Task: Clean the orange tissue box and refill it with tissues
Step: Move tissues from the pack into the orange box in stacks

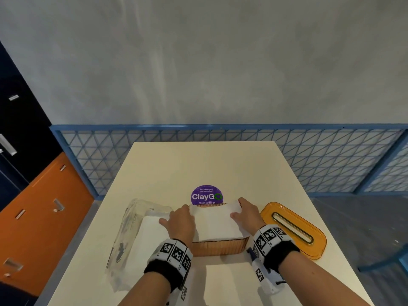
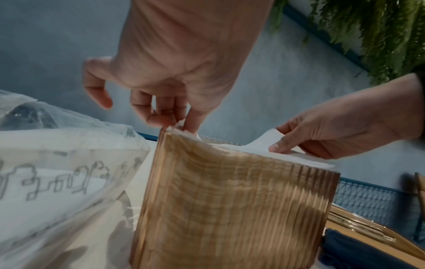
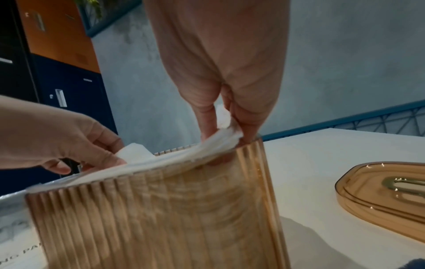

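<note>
Both hands [image 1: 182, 221] pinching tissues [image 1: 217, 224]

Head view: high above the near edge of the table [image 1: 220, 164], facing forward and down toward the far wall. Left wrist view: very close, low at the ribbed tissue box [image 2: 230, 209], facing rightward across it. Right wrist view: equally close, facing left; both share the tissues [image 3: 174, 160].
</note>
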